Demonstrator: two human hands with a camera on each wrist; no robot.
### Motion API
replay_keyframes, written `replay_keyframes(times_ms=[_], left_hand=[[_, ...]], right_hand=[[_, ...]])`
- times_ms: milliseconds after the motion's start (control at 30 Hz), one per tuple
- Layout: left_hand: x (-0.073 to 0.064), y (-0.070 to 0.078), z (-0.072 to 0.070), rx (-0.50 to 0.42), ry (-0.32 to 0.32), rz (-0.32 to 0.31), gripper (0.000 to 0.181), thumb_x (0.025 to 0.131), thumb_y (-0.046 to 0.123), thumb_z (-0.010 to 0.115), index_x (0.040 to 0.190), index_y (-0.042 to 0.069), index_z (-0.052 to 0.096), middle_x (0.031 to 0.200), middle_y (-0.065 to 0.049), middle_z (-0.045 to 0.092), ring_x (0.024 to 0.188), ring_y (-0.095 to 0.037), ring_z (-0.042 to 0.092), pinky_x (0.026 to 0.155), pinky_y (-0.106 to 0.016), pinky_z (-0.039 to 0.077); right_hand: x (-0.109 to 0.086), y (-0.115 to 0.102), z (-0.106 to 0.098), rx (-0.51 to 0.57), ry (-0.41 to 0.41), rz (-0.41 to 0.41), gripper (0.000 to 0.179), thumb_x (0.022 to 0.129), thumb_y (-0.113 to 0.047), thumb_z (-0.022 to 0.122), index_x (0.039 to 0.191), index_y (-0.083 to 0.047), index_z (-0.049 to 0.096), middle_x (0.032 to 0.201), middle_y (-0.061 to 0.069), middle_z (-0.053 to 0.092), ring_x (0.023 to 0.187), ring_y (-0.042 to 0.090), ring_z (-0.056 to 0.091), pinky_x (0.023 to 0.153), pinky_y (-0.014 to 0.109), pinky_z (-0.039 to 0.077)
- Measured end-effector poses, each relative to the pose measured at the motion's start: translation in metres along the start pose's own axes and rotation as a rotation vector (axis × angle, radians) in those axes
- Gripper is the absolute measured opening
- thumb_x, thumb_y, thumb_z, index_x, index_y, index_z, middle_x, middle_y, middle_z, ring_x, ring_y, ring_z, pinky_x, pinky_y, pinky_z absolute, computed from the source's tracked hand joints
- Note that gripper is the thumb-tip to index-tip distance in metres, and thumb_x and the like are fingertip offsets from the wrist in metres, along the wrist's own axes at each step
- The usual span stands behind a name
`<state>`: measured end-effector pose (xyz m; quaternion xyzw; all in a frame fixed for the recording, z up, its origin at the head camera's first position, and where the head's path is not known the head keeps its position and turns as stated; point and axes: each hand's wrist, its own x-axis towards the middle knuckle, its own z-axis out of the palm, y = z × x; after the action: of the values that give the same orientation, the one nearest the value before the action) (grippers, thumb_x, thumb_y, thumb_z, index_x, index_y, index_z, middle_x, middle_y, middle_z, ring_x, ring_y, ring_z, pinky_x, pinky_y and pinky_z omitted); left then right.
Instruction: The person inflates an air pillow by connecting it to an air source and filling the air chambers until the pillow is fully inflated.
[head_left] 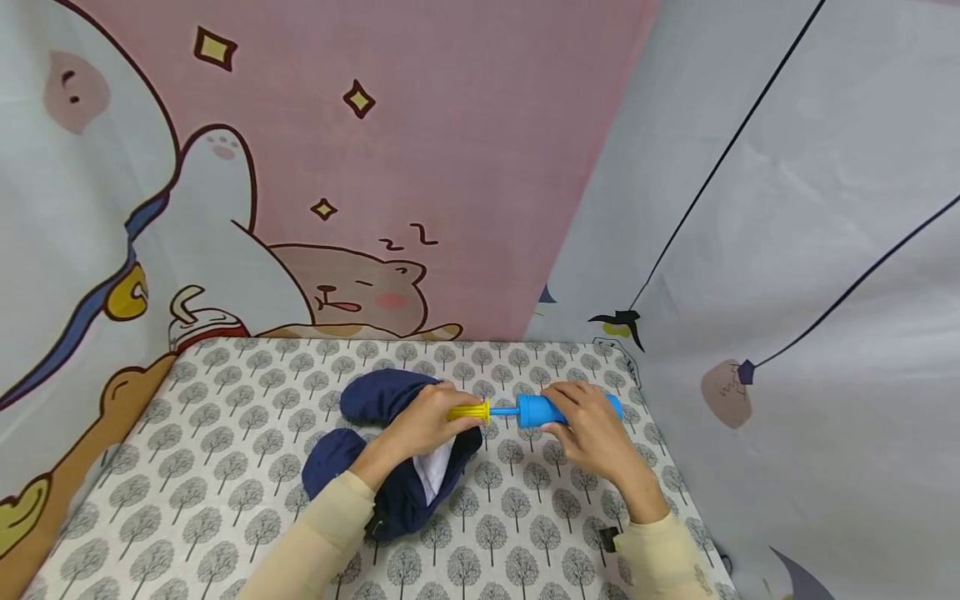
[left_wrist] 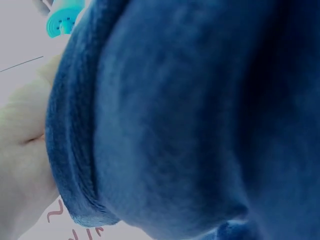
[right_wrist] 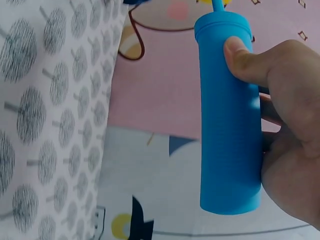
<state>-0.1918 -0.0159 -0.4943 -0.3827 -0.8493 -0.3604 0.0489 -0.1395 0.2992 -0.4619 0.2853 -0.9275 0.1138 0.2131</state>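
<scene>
A blue hand pump (head_left: pixel 536 411) is held level between both hands, its thin rod drawn out of the barrel. My left hand (head_left: pixel 431 421) grips the yellow ribbed handle (head_left: pixel 469 411). My right hand (head_left: pixel 588 421) wraps the blue barrel, with the thumb along its side in the right wrist view. Below the left hand and forearm is a navy U-shaped neck pillow (head_left: pixel 382 395), with a white patch (head_left: pixel 432 471) showing beside the wrist. Its navy fabric (left_wrist: pixel 165 120) fills most of the left wrist view and hides much of that hand.
Under the hands is a table (head_left: pixel 247 500) covered in white cloth printed with grey trees. A pink and white cartoon-printed curtain (head_left: pixel 480 167) stands along the back, and a pale grey one (head_left: pixel 825 292) closes off the right side.
</scene>
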Motion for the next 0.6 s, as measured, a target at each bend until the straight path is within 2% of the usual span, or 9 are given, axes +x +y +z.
replay_keyframes(times_ms=[200, 367, 500, 600], left_hand=[[-0.001, -0.001, 0.002, -0.017, -0.014, -0.005, 0.03, 0.108, 0.025, 0.079, 0.134, 0.01, 0.083, 0.115, -0.005, 0.085, 0.095, -0.016, 0.071, 0.084, -0.027, 0.06], [0.0, -0.001, 0.002, -0.009, 0.008, 0.022, 0.027, 0.107, 0.024, 0.08, 0.131, 0.011, 0.085, 0.113, -0.003, 0.085, 0.093, -0.014, 0.069, 0.083, -0.027, 0.059], [0.002, -0.001, 0.002, -0.011, 0.035, 0.043, 0.023, 0.107, 0.022, 0.081, 0.127, 0.011, 0.086, 0.11, -0.003, 0.085, 0.09, -0.012, 0.068, 0.08, -0.024, 0.058], [0.003, -0.001, 0.003, -0.026, 0.048, 0.054, 0.022, 0.106, 0.019, 0.082, 0.125, 0.009, 0.086, 0.108, -0.005, 0.084, 0.089, -0.012, 0.067, 0.078, -0.023, 0.058]], right_hand=[[-0.014, 0.019, -0.011, -0.014, 0.009, -0.004, 0.053, 0.091, -0.02, 0.095, 0.136, 0.0, 0.077, 0.133, 0.02, 0.079, 0.121, 0.042, 0.073, 0.106, 0.063, 0.059], [-0.021, 0.031, -0.021, -0.008, 0.011, 0.016, 0.053, 0.09, -0.015, 0.095, 0.136, 0.003, 0.076, 0.133, 0.022, 0.079, 0.121, 0.043, 0.073, 0.107, 0.066, 0.058], [-0.022, 0.033, -0.026, 0.0, 0.01, 0.041, 0.054, 0.088, -0.013, 0.096, 0.135, 0.004, 0.076, 0.133, 0.023, 0.079, 0.123, 0.045, 0.073, 0.112, 0.068, 0.055], [-0.019, 0.029, -0.026, -0.02, 0.012, 0.029, 0.054, 0.088, -0.014, 0.096, 0.135, 0.005, 0.076, 0.132, 0.023, 0.079, 0.121, 0.045, 0.073, 0.111, 0.068, 0.055]])
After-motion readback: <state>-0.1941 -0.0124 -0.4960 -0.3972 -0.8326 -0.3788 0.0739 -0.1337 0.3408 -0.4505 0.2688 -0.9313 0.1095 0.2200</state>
